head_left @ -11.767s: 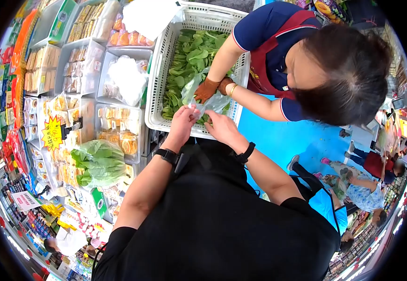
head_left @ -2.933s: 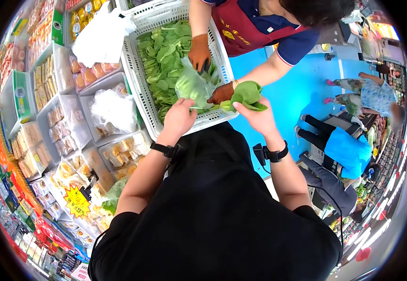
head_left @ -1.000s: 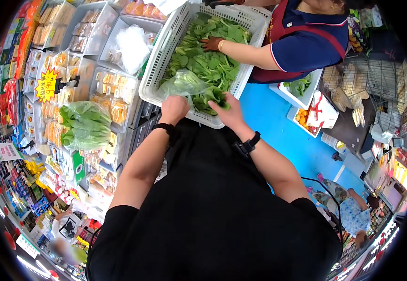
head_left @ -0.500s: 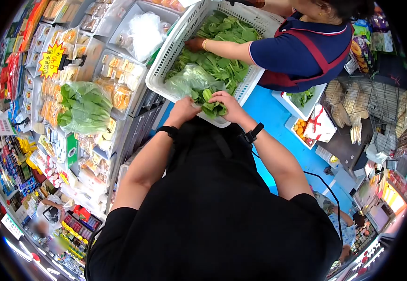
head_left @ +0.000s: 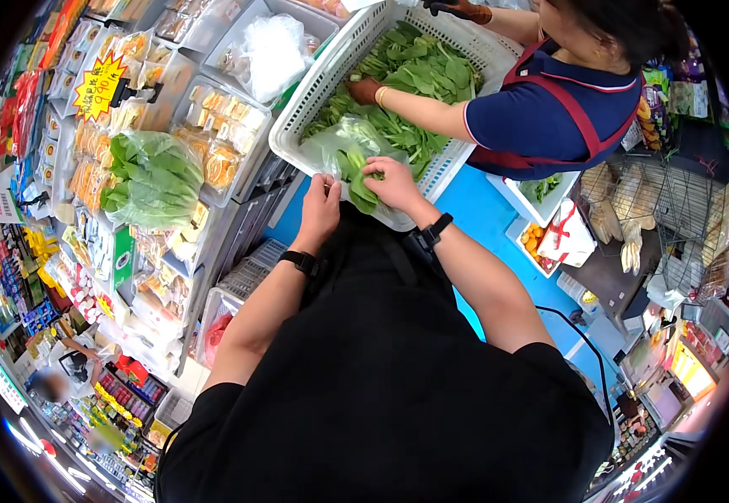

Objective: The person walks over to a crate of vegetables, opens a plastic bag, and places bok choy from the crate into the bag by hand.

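Left hand pinches the bag by its edge, right hand grips a leafy bunch right beside it, and there's a co-worker's gloved hand in the crate of greens!

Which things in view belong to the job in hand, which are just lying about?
In use: clear plastic bag at left hand; leafy stalks in right hand; loose greens; white crate.

Lying about: bagged leafy vegetable; starburst price sign; orange fruit.
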Motion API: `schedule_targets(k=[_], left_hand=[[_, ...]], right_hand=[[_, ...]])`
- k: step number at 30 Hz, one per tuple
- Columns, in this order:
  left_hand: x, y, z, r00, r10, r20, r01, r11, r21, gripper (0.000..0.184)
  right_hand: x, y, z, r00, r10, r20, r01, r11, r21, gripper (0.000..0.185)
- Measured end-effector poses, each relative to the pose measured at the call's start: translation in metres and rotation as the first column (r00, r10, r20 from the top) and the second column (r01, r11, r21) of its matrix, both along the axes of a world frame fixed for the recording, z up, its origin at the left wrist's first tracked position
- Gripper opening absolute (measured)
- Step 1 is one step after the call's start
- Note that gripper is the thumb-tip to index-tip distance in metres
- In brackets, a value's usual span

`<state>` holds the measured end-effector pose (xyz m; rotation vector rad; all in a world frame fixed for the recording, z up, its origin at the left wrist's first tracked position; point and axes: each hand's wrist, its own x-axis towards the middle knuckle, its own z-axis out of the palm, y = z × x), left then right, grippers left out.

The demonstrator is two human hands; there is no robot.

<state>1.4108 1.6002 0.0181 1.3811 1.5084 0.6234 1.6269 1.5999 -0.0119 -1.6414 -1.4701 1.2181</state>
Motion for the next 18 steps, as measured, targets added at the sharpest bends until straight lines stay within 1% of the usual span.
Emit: schedule_targets(k=[1,2,3,4,5,6,8,9,10,11,12,13,15,17,18], left_hand=[[-0.001,0.001,-0.006,1.0,0.004,0.001,-0.004,1.0,0.0,0.016],[-0.003,0.001,-0.012,0.963,0.066,0.262,-0.019,0.984,-0.178,0.014],[-0.005,0.001,-0.017,0.856,0.168,0.489,0.015,0.937,-0.349,0.015],[-0.006,0.001,-0.017,0.854,0.171,0.491,0.014,0.937,-0.35,0.015],[-0.008,0.001,-0.016,0.838,0.176,0.517,0.026,0.932,-0.361,0.019],[-0.011,0.001,-0.015,0.821,0.183,0.541,0.037,0.928,-0.37,0.023],[-0.016,-0.001,-0.007,0.836,0.178,0.519,0.044,0.922,-0.386,0.026],[-0.018,0.001,-0.004,0.85,0.171,0.498,0.048,0.916,-0.397,0.03],[-0.02,0.004,0.002,0.847,0.177,0.501,0.042,0.918,-0.395,0.03],[-0.023,0.005,0.009,0.84,0.143,0.524,0.097,0.909,-0.404,0.032],[-0.026,0.003,0.015,0.831,0.109,0.546,0.156,0.896,-0.416,0.034],[-0.03,0.002,0.015,0.83,0.113,0.547,0.156,0.893,-0.421,0.034],[-0.037,0.008,0.013,0.824,0.007,0.567,0.316,0.824,-0.47,0.033],[-0.043,0.011,0.015,0.822,0.02,0.57,0.311,0.822,-0.477,0.03],[-0.046,0.014,0.016,0.818,0.027,0.575,0.312,0.818,-0.484,0.028]], right_hand=[[-0.005,0.005,-0.002,1.0,0.001,-0.008,-0.001,1.0,0.022,0.026],[-0.01,0.008,-0.003,1.0,-0.002,0.001,0.002,0.999,0.052,0.028],[-0.015,0.01,-0.005,1.0,0.001,0.003,-0.001,0.999,0.051,0.028],[-0.02,0.012,-0.001,0.997,-0.071,-0.024,0.072,0.997,0.006,0.028],[-0.023,0.014,0.004,0.988,-0.144,-0.049,0.142,0.989,-0.04,0.029],[-0.022,0.013,0.007,0.989,-0.14,-0.048,0.138,0.99,-0.04,0.029],[-0.02,0.008,0.008,0.99,-0.141,0.0,0.141,0.99,0.012,0.028],[-0.019,0.006,0.01,0.991,-0.136,0.002,0.136,0.991,0.014,0.028],[-0.019,0.003,0.015,0.991,-0.13,-0.014,0.131,0.989,0.073,0.027],[-0.02,0.002,0.018,0.992,-0.124,-0.032,0.127,0.984,0.127,0.025],[-0.024,0.003,0.02,0.987,-0.151,-0.046,0.155,0.981,0.117,0.026],[-0.031,0.005,0.015,0.988,-0.15,-0.043,0.154,0.982,0.112,0.026],[-0.046,0.017,-0.009,0.98,-0.198,-0.022,0.2,0.976,0.086,0.027],[-0.054,0.021,-0.024,0.982,-0.186,-0.036,0.188,0.98,0.071,0.028],[-0.054,0.019,-0.03,0.982,-0.175,0.068,0.172,0.984,0.055,0.028]])
